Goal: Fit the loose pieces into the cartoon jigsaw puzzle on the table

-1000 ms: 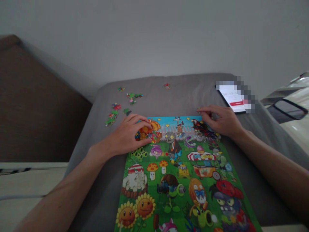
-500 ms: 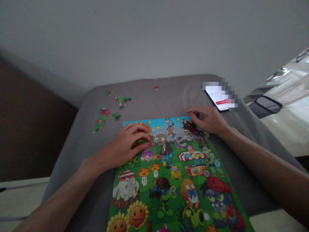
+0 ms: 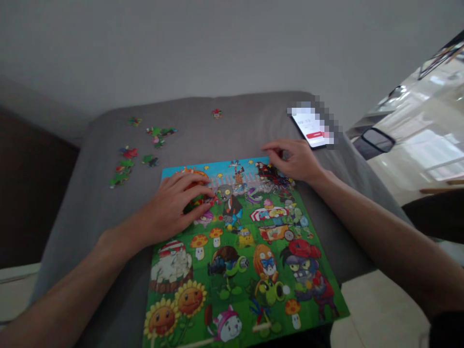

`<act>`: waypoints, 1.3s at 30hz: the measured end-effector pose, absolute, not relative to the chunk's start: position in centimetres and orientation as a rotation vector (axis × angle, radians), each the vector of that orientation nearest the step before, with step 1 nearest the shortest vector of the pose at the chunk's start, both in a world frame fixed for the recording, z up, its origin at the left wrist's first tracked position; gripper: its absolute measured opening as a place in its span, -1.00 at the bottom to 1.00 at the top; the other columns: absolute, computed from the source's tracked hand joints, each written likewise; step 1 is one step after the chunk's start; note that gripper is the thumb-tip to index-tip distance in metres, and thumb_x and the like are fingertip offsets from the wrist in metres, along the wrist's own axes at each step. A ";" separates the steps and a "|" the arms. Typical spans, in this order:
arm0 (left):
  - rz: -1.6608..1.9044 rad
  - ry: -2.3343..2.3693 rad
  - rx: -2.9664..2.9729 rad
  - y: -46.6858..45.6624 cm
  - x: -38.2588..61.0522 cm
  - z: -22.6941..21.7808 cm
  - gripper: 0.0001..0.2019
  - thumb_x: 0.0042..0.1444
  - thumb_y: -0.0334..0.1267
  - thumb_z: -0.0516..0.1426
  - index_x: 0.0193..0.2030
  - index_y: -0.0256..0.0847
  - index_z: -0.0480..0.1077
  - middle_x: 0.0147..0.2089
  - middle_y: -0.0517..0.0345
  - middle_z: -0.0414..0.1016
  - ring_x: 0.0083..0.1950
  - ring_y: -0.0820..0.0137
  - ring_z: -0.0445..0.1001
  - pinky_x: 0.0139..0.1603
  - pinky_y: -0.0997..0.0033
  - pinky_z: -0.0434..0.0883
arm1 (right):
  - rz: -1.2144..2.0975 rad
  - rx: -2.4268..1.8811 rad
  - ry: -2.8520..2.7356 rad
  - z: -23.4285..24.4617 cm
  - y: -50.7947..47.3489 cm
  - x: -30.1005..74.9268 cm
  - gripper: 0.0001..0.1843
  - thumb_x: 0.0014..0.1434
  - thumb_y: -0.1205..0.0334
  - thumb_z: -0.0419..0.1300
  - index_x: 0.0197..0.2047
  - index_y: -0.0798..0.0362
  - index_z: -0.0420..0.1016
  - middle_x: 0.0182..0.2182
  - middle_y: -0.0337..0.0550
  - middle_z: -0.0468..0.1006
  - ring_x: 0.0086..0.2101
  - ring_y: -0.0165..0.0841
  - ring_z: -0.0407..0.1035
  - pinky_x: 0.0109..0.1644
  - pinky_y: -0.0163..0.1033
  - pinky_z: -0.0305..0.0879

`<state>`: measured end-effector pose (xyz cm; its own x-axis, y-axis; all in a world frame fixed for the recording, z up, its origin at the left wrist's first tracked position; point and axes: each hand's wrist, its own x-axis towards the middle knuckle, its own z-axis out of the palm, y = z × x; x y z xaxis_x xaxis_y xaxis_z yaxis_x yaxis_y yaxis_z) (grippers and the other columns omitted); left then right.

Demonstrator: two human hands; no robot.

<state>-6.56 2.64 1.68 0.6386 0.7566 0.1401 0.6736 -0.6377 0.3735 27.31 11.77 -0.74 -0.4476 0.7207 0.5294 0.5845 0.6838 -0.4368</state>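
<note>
A colourful cartoon jigsaw puzzle (image 3: 213, 241) lies on the grey cloth surface in front of me. My left hand (image 3: 179, 205) rests over its upper left part, fingers apart and slightly bent, the fingertips touching the picture near a grey zombie figure. That hand covers part of the puzzle beneath it. At the upper right corner is my right hand (image 3: 293, 157), its index finger stretched to the left along the top edge and its thumb apart below. I see nothing held in either hand.
Several loose puzzle pieces (image 3: 150, 160) lie on the grey cloth (image 3: 195, 135) at the left. One small piece (image 3: 216, 114) lies near the back edge. A phone (image 3: 311, 130) with a lit screen is at the back right. Behind stands a plain wall (image 3: 203, 48).
My view has shifted, so the puzzle, pieces and phone appear higher and farther left. Both hands keep nearly the same places on the puzzle.
</note>
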 end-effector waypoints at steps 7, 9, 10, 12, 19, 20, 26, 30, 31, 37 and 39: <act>0.363 1.252 2.570 2.5 -6.5 1.8 -0.65 0.44 0.03 0.04 0.15 -0.08 0.47 0.27 0.01 0.44 0.31 0.12 0.37 0.32 0.02 0.24 | 0.212 -1.051 -2.188 -0.6 11.4 27.5 -0.78 0.24 0.28 0.20 -0.15 -0.06 0.69 -0.38 -0.18 0.69 -0.49 -0.32 0.49 -0.36 -0.19 0.40; 0.352 1.276 2.564 2.5 -6.4 1.9 -0.66 0.44 0.01 0.04 0.14 -0.10 0.47 0.27 0.01 0.45 0.30 0.13 0.38 0.32 0.02 0.24 | 0.202 -1.040 -2.189 -0.5 11.3 27.5 -0.79 0.23 0.29 0.21 -0.16 -0.07 0.68 -0.39 -0.18 0.69 -0.50 -0.32 0.48 -0.39 -0.19 0.39; 0.352 1.284 2.560 2.5 -6.4 2.0 -0.68 0.44 -0.01 0.05 0.12 -0.11 0.47 0.27 0.01 0.46 0.30 0.13 0.38 0.32 0.03 0.23 | 0.192 -1.027 -2.190 -0.5 11.3 27.6 -0.79 0.23 0.30 0.21 -0.15 -0.08 0.68 -0.40 -0.18 0.69 -0.51 -0.33 0.48 -0.40 -0.20 0.37; 0.362 1.299 2.543 2.4 -6.3 2.2 -0.71 0.43 -0.04 0.06 0.08 -0.13 0.46 0.25 0.02 0.48 0.29 0.15 0.39 0.32 0.05 0.22 | 0.164 -0.977 -2.195 -0.5 11.4 27.7 -0.79 0.24 0.31 0.21 -0.15 -0.06 0.68 -0.41 -0.17 0.68 -0.53 -0.37 0.46 -0.43 -0.24 0.32; 0.366 1.343 2.476 2.5 -6.3 2.4 -0.75 0.38 -0.08 0.11 0.05 -0.13 0.46 0.27 0.03 0.48 0.35 0.13 0.32 0.38 0.01 0.15 | 0.153 -0.887 -2.196 -0.8 11.6 27.8 -0.81 0.27 0.33 0.21 -0.16 0.02 0.68 -0.42 -0.11 0.67 -0.51 -0.44 0.46 -0.40 -0.29 0.30; 0.374 1.347 2.471 2.5 -6.3 2.4 -0.75 0.37 -0.07 0.11 0.05 -0.13 0.46 0.27 0.03 0.47 0.35 0.13 0.31 0.38 0.00 0.14 | 0.169 -0.890 -2.192 -0.7 11.6 27.8 -0.81 0.27 0.33 0.21 -0.16 0.03 0.68 -0.43 -0.12 0.67 -0.51 -0.44 0.46 -0.40 -0.29 0.30; 0.398 1.352 2.482 2.9 -6.5 2.1 -0.73 0.38 -0.01 0.09 0.04 -0.08 0.46 0.25 0.04 0.49 0.32 0.09 0.33 0.35 -0.07 0.16 | 0.175 -0.974 -2.201 -0.5 11.4 27.5 -0.78 0.26 0.30 0.18 -0.17 0.00 0.68 -0.41 -0.19 0.66 -0.49 -0.38 0.47 -0.34 -0.24 0.39; 0.402 1.365 2.518 3.2 -6.7 1.7 -0.70 0.38 0.02 0.07 0.03 -0.09 0.47 0.23 -0.01 0.51 0.31 0.02 0.35 0.32 -0.14 0.18 | 0.207 -1.063 -2.214 -0.5 11.5 27.4 -0.78 0.31 0.26 0.16 -0.13 -0.02 0.66 -0.35 -0.17 0.68 -0.45 -0.34 0.48 -0.27 -0.21 0.45; 0.404 1.369 2.534 3.3 -6.7 1.6 -0.69 0.38 0.05 0.07 0.02 -0.08 0.48 0.22 -0.02 0.52 0.31 -0.01 0.35 0.31 -0.16 0.18 | 0.216 -1.076 -2.223 -0.5 11.6 27.4 -0.77 0.32 0.25 0.15 -0.11 -0.02 0.66 -0.33 -0.16 0.68 -0.43 -0.34 0.49 -0.25 -0.21 0.45; 0.398 1.338 2.613 3.5 -7.0 1.2 -0.69 0.40 0.07 0.06 0.00 -0.05 0.48 0.21 0.03 0.53 0.28 0.04 0.38 0.31 -0.13 0.19 | 0.214 -1.053 -2.248 -0.7 11.9 27.4 -0.73 0.33 0.24 0.10 -0.06 0.01 0.64 -0.32 -0.18 0.65 -0.42 -0.38 0.45 -0.23 -0.23 0.42; 0.381 1.336 2.631 3.4 -6.9 1.4 -0.70 0.41 0.03 0.08 0.01 -0.11 0.47 0.20 -0.01 0.53 0.28 0.04 0.38 0.31 -0.12 0.19 | 0.236 -1.042 -2.252 -0.7 11.9 27.4 -0.72 0.34 0.25 0.10 -0.04 0.04 0.63 -0.32 -0.16 0.64 -0.41 -0.38 0.44 -0.22 -0.23 0.41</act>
<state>-6.88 3.42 1.35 0.5666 0.8100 0.1508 0.7677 -0.5855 0.2605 27.39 11.95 -0.70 -0.4827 0.7360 0.4747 0.6217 0.6697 -0.4061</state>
